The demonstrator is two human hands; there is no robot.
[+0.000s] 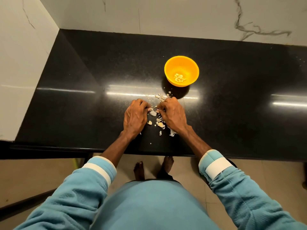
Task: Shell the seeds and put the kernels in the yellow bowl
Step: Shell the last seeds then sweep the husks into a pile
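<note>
A yellow bowl [181,70] stands on the black counter [83,100] and holds a small heap of pale kernels [179,78]. Nearer to me, my left hand [135,116] and my right hand [171,114] rest on the counter with fingers curled, their tips almost meeting. A pale seed [153,112] lies between the fingertips; whether either hand pinches it I cannot tell. Broken shell pieces [160,124] lie scattered around and under my hands.
Marble walls [166,15] close the counter at the back and left. The counter's front edge [66,149] runs just under my wrists. More shell crumbs [159,96] lie between my hands and the bowl. Bare feet stand on the tiled floor below.
</note>
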